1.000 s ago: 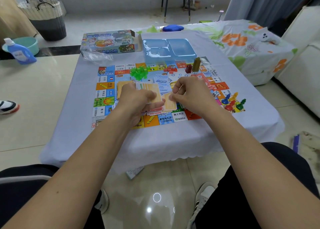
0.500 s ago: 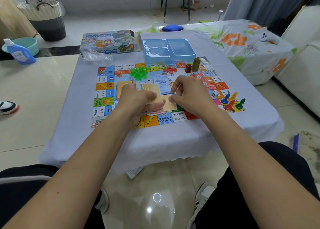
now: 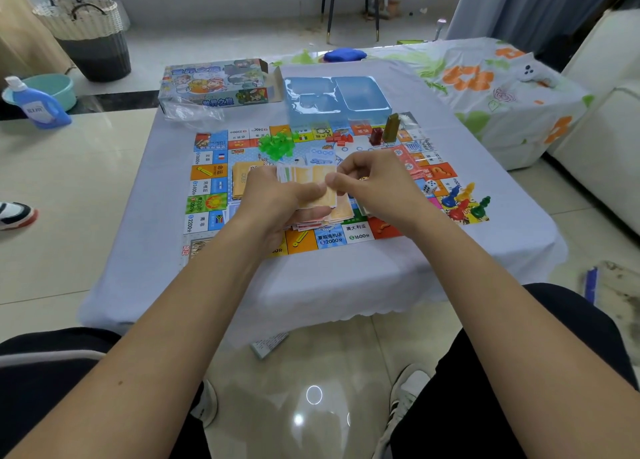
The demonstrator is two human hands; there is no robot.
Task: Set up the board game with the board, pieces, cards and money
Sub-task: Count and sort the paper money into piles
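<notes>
left hand [image 3: 277, 198] grips the money stack [image 3: 308, 181], long axis crosswise; right hand [image 3: 374, 188] pinches its right end above the board's [image 3: 207, 181] near edge.

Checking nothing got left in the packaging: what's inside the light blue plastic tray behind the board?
The light blue plastic tray shows only bare moulded compartments; its near-side floor is hidden behind its front wall.

floor [image 3: 86, 188]: glossy pale tiles; sofa [image 3: 609, 139]: cream, right; chair [image 3: 349, 1]: dark, back
</notes>
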